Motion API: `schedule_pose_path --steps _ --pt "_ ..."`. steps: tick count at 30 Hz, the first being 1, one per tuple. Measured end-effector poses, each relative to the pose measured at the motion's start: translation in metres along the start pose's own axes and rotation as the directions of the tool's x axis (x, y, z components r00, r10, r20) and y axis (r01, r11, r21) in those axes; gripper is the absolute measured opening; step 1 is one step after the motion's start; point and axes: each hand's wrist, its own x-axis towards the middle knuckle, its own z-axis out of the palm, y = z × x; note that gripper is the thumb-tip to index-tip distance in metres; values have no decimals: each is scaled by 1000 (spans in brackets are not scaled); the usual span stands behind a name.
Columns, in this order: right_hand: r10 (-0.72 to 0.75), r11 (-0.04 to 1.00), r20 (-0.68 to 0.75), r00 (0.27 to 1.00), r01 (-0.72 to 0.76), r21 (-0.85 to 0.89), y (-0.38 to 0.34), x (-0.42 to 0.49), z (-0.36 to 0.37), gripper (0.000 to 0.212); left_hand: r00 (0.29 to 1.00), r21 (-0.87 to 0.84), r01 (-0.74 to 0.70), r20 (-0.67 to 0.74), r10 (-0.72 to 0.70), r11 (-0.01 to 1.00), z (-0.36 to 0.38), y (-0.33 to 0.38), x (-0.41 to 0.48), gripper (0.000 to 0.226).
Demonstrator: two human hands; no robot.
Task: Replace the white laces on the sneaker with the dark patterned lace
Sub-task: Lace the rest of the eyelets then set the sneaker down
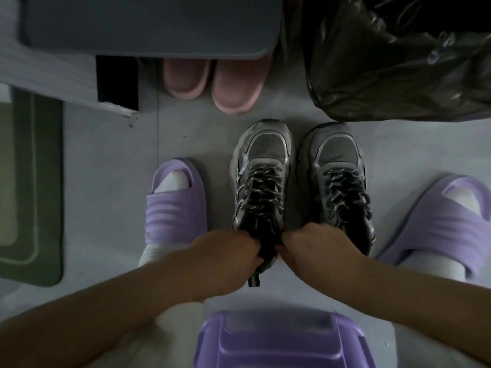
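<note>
From the head camera, looking straight down, two grey and silver sneakers stand side by side on the pale floor (106, 168) at the centre of the frame, toes toward the top. The sneaker (261, 155) on the left of the pair is threaded up its front with the dark patterned lace (263, 187), black with light flecks, crossing from eyelet to eyelet. The second sneaker (338, 160), just beside it to the right, carries a like dark lace (345, 192). Both hands meet at the ankle opening of the left one. The left hand (231, 251) comes in from the lower left and the right hand (310, 248) from the lower right, knuckles up, fingers curled inward and gripping the sneaker at its dark opening. The fingertips are hidden, so it cannot be told whether lace ends lie in the grip too. A striped heel tab (254, 281) shows below the hands. Either side of the pair are the person's feet in white socks and purple slippers, one at centre left (176, 205) and one at the right edge (446, 221). A purple stool (281, 341) fills the bottom centre. Pink slippers (233, 86) lie at upper centre under a grey board (151, 22), a black plastic bag (398, 62) sits at the upper right, and a green mat (34, 187) lies along the left edge.
</note>
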Motion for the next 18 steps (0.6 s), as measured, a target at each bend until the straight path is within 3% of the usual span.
schedule_pose_path --steps 3,5,6,8,11,13,14,17,18 --pt "-8 985 -81 997 22 172 -3 -2 -8 28 999 -266 -34 -44 23 963 -23 -14 -14 22" --pt "-94 952 -134 986 129 277 -12 -3 -11 27 989 -411 19 -124 -77 911 -35 -25 -19 17" --pt "-158 951 -162 974 194 241 -16 -1 -14 24 979 -461 35 -161 -122 887 -38 -29 -21 15" --pt "-275 957 -93 957 282 68 -22 5 -20 11 960 -463 40 -228 -162 886 -40 -32 -22 13" --pt "-193 963 157 969 217 -157 -27 16 -20 24 941 -443 5 -301 -154 897 -35 -24 -22 9" --pt "-173 939 184 967 219 -267 -31 12 -19 21 929 -399 -28 -348 -123 917 -31 -15 -22 9" --pt "-190 931 125 974 219 -292 -31 6 -17 20 929 -365 -49 -357 -92 930 -30 -11 -23 10" --pt "-190 981 52 980 192 -39 -18 -21 -29 11 936 -330 -118 -352 -6 937 -30 0 -26 15" --pt "-113 994 97 989 111 22 -9 -29 -37 25 948 -325 -111 -320 1 939 -29 4 -25 18"
